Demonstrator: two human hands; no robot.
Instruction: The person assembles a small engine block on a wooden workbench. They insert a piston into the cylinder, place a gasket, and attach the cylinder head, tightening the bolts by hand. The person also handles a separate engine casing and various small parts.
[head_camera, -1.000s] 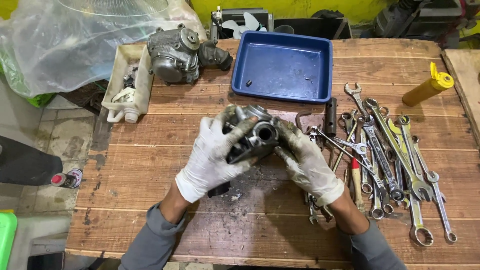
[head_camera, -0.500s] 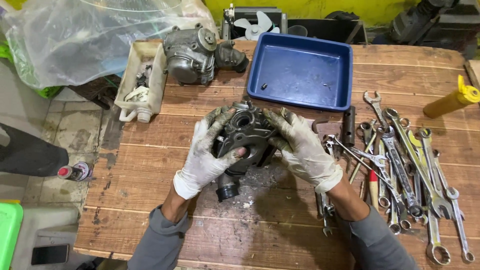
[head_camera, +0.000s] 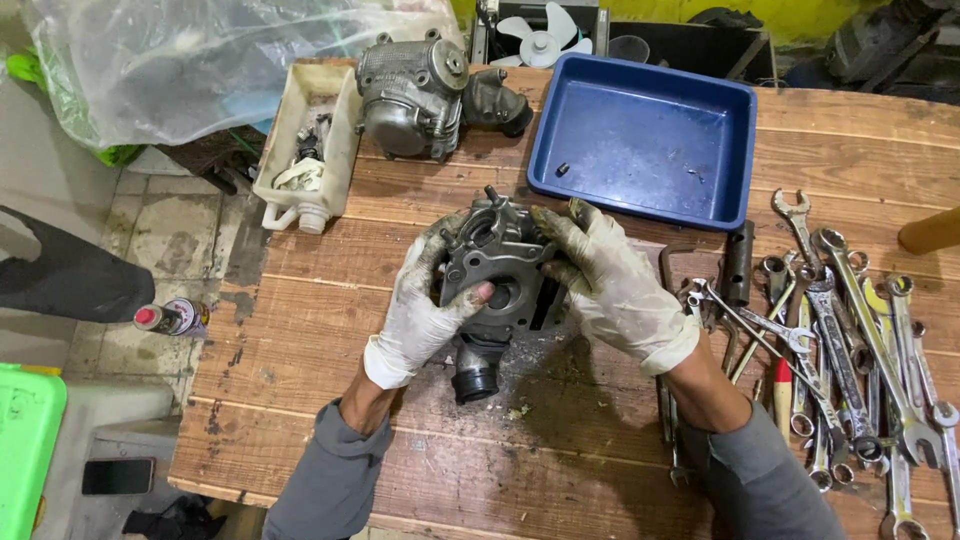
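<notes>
Two gloved hands hold one grey metal engine part (head_camera: 500, 275) over the middle of the wooden table (head_camera: 330, 400), just in front of the blue tray (head_camera: 640, 140). The left hand (head_camera: 425, 310) wraps the part's left side, fingers curled over its top edge and the thumb pressed across its face near the round hole. The right hand (head_camera: 605, 285) clasps the right side, fingers bent over the upper rim, palm turned down and inward. Both grips are closed on the part, one from each side. A short black rubber pipe (head_camera: 475, 375) hangs from the bottom of the part, its end near or on the table; which of the two cannot be told. Both forearms come up from the bottom edge in grey sleeves, wrists angled toward each other.

One blue tray sits at the far side, with a small dark bit lying inside. One second engine part (head_camera: 420, 95), silvery and rounded, rests at the far left, beside one white plastic tub (head_camera: 310, 150) of odds and ends. One clear plastic bag (head_camera: 200, 60) lies beyond the table's left corner. One white fan (head_camera: 545, 35) stands behind the tray. A heap of spanners (head_camera: 850, 340) lies spread on the right, well over ten, too overlapped to count exactly. One small can with a red cap (head_camera: 170, 318) lies on the floor at left
</notes>
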